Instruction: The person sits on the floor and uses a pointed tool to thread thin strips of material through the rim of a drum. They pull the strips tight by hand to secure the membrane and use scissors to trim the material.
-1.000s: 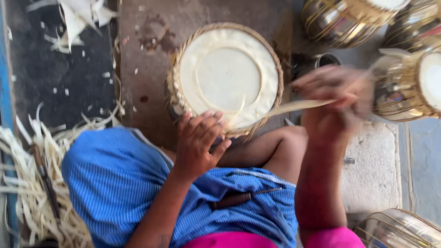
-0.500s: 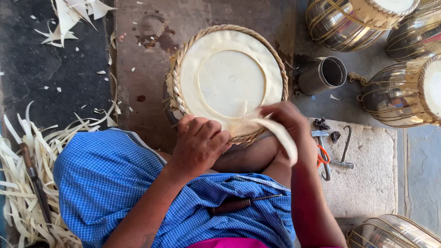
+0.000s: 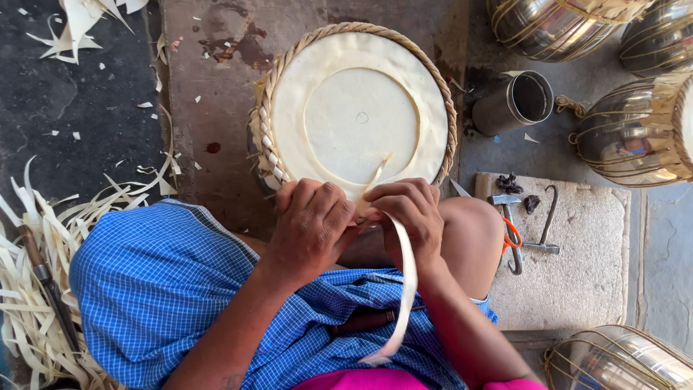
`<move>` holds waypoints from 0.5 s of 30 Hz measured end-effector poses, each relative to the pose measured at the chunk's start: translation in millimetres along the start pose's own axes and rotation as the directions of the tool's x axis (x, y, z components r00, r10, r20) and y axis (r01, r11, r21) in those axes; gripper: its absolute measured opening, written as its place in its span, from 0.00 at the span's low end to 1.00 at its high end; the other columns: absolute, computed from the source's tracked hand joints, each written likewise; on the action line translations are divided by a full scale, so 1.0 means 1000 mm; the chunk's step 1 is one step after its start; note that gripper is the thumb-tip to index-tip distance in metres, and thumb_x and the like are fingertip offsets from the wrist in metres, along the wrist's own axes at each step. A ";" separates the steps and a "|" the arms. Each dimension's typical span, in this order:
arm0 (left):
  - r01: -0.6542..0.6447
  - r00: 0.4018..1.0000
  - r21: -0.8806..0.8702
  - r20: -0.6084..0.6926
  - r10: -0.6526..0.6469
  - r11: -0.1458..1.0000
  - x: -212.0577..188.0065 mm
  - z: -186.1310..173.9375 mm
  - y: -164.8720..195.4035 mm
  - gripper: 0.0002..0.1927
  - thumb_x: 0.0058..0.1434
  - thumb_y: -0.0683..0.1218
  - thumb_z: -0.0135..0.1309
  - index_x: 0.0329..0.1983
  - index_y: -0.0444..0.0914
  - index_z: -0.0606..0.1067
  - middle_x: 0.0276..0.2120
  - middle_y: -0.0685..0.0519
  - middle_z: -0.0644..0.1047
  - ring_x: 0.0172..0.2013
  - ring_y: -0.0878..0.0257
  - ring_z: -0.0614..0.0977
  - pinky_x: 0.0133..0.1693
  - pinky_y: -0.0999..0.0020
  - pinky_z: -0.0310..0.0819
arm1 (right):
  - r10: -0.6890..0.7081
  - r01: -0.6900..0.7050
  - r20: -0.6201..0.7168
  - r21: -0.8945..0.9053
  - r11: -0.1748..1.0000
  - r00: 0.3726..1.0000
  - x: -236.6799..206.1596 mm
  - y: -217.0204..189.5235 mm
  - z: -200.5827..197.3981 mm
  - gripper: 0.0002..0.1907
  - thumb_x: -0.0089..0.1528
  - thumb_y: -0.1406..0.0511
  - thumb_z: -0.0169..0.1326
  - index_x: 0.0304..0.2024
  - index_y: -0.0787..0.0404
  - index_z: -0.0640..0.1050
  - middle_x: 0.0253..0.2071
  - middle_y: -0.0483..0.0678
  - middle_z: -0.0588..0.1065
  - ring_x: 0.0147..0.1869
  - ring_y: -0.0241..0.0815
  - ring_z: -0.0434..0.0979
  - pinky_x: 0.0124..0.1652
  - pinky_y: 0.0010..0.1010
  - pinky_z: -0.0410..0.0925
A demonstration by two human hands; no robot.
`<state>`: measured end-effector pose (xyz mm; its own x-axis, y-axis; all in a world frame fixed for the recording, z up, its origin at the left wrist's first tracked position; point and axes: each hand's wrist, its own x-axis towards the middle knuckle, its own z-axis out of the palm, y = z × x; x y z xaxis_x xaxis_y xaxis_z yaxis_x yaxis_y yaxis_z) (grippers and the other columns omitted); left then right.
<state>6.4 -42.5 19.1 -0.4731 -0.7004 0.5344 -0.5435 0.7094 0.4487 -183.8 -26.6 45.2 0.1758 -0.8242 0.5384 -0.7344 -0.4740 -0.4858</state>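
A worn concrete floor (image 3: 209, 87) is seen from above, reddish-brown in the middle and marked with dark stains. To the left, a darker, rough patch of ground (image 3: 72, 108) is scattered with pale offcuts, and a heap of pale strips (image 3: 29, 289) is piled at the lower left edge. To the right, a flat stone slab (image 3: 585, 274) is set into grey pavement. Shiny metal vessels (image 3: 548, 29) bound with pale lacing are stood along the upper right and right edges, and one more is seen at the lower right corner. A plain metal cup (image 3: 516, 101) lies on its side near them. Bright daylight falls across the scene. No walls, windows or furniture are shown.
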 end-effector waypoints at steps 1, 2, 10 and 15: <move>0.014 1.000 -0.001 0.015 -0.014 1.000 0.000 0.002 0.001 0.13 0.60 0.50 0.61 0.43 0.40 0.74 0.42 0.52 0.73 0.47 0.53 0.73 0.53 0.53 0.58 | 0.032 -0.031 -0.047 0.026 0.999 0.998 -0.003 0.003 0.003 0.08 0.57 0.72 0.63 0.36 0.58 0.77 0.41 0.43 0.79 0.46 0.43 0.77 0.47 0.32 0.66; 0.024 1.000 0.012 0.006 -0.024 1.000 0.001 0.005 0.003 0.13 0.60 0.49 0.61 0.43 0.40 0.74 0.42 0.52 0.73 0.46 0.53 0.73 0.52 0.53 0.58 | 0.062 -0.057 -0.094 0.053 0.997 0.994 -0.006 0.005 0.007 0.08 0.58 0.73 0.62 0.36 0.59 0.77 0.41 0.44 0.79 0.45 0.42 0.78 0.47 0.31 0.67; 0.126 0.992 0.046 -0.026 -0.125 0.991 0.010 0.021 0.021 0.12 0.60 0.47 0.62 0.42 0.41 0.73 0.38 0.51 0.71 0.43 0.51 0.72 0.46 0.51 0.58 | 0.196 -0.188 -0.119 0.076 0.979 0.973 0.009 0.020 0.012 0.07 0.57 0.76 0.60 0.34 0.61 0.77 0.37 0.49 0.79 0.44 0.46 0.80 0.47 0.32 0.70; 0.047 0.993 0.024 -0.108 -0.044 0.999 0.007 0.023 0.022 0.13 0.57 0.47 0.65 0.40 0.46 0.72 0.37 0.55 0.71 0.43 0.54 0.73 0.48 0.53 0.58 | 0.710 -0.614 -0.042 0.467 0.636 0.703 0.053 0.089 -0.044 0.09 0.64 0.67 0.47 0.35 0.61 0.79 0.34 0.48 0.81 0.37 0.39 0.81 0.39 0.30 0.72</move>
<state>-24.9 -33.2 16.3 -0.3716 -0.7184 0.5881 -0.5814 0.6739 0.4559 -268.5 -98.6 60.4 -0.4252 -0.9029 0.0628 -0.2687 0.0597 -0.9614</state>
